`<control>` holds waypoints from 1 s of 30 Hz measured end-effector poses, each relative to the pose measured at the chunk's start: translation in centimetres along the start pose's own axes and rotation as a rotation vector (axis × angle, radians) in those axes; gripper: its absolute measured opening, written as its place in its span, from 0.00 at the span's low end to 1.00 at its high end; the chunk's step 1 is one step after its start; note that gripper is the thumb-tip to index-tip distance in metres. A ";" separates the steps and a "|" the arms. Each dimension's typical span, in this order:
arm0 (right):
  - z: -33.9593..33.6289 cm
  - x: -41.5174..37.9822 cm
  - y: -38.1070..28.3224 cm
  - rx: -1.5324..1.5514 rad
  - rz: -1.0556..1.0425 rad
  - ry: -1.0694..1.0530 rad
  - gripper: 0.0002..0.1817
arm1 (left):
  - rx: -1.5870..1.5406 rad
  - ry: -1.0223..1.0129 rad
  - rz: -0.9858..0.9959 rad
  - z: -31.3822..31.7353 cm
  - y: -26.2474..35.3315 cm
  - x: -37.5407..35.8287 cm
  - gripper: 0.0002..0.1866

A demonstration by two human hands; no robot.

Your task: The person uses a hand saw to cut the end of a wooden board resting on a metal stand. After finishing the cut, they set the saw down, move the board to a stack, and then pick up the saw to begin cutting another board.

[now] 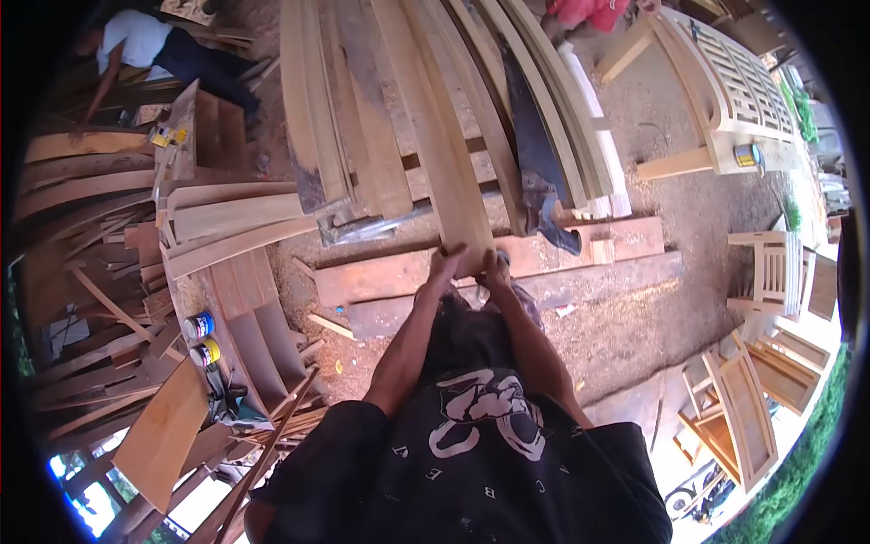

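A long wooden plank [441,136] runs away from me, its near end between my two hands. My left hand [443,267] grips the left edge of that end, with the thumb lying on top. On the right edge, my right hand [495,269] is closed around the same end. Several other boards lie alongside, among them a wide board [367,136] to the left and a narrow strip [559,118] to the right. A metal bar [390,227] lies under the near ends of the boards. Both hands' lower fingers are hidden beneath the plank.
Reddish thick planks [381,276] lie on the sawdust-strewn ground before me. Paint cans [199,325] stand on a wooden unit at left, near stacked timber [91,190]. A slatted wooden frame [734,91] stands at right. A person [136,41] bends over wood at upper left; another person's red clothing [589,11] shows at top.
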State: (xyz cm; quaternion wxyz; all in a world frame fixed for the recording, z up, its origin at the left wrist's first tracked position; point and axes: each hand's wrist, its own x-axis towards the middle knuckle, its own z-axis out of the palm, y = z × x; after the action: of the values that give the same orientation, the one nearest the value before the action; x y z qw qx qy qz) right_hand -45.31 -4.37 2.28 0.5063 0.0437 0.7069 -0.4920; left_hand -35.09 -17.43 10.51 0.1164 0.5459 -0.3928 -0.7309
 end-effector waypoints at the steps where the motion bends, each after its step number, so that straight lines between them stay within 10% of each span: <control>1: 0.9 -3.6 -3.5 0.137 -0.021 -0.029 0.35 | 0.155 0.045 0.021 0.1 1.1 -1.1 0.31; 2: -1.1 4.0 6.8 -0.174 -0.473 -0.122 0.33 | 0.241 0.014 0.009 0.2 3.1 -2.8 0.35; 5: 0.0 9.1 13.0 -0.070 -0.759 -0.168 0.41 | 0.851 0.115 0.133 1.4 6.7 -6.4 0.42; 6: -1.2 2.9 5.7 -0.756 -0.892 -0.021 0.55 | 0.884 0.116 0.168 1.8 6.1 -6.4 0.41; 8: -0.5 0.0 2.2 -0.771 -0.718 0.015 0.62 | 0.961 0.108 0.145 2.7 6.3 -6.4 0.38; 9: -0.8 -2.7 -0.6 -0.830 -0.751 -0.010 0.48 | 1.005 0.136 0.182 3.2 6.5 -6.8 0.36; 11: -0.4 13.5 15.5 -0.033 -0.489 -0.294 0.28 | 1.023 0.108 0.210 3.7 6.7 -6.8 0.36; 13: -0.8 13.7 14.2 0.150 -0.454 -0.327 0.48 | 0.998 0.121 0.269 4.3 6.3 -7.0 0.38; 16: -3.0 3.1 4.0 -0.660 -1.013 -0.074 0.44 | 1.040 0.025 0.392 4.4 6.2 -6.2 0.40; 20: -2.6 -2.7 -2.1 -0.558 -1.144 -0.040 0.39 | 0.902 0.014 0.338 3.9 6.4 -5.7 0.40; 27: -3.8 -5.9 -7.5 -0.660 -0.733 -0.245 0.35 | 0.931 -0.018 0.398 5.5 5.7 -4.8 0.37; 30: -4.1 0.9 0.2 -0.794 -0.596 -0.191 0.34 | 0.511 -0.090 0.142 4.8 5.1 -3.4 0.40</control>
State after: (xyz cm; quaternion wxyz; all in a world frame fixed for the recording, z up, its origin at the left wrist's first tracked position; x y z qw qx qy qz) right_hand -48.41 -1.61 1.47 0.3837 -0.4011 0.7718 -0.3103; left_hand -39.35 -16.64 16.98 0.0085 0.4956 -0.6066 -0.6216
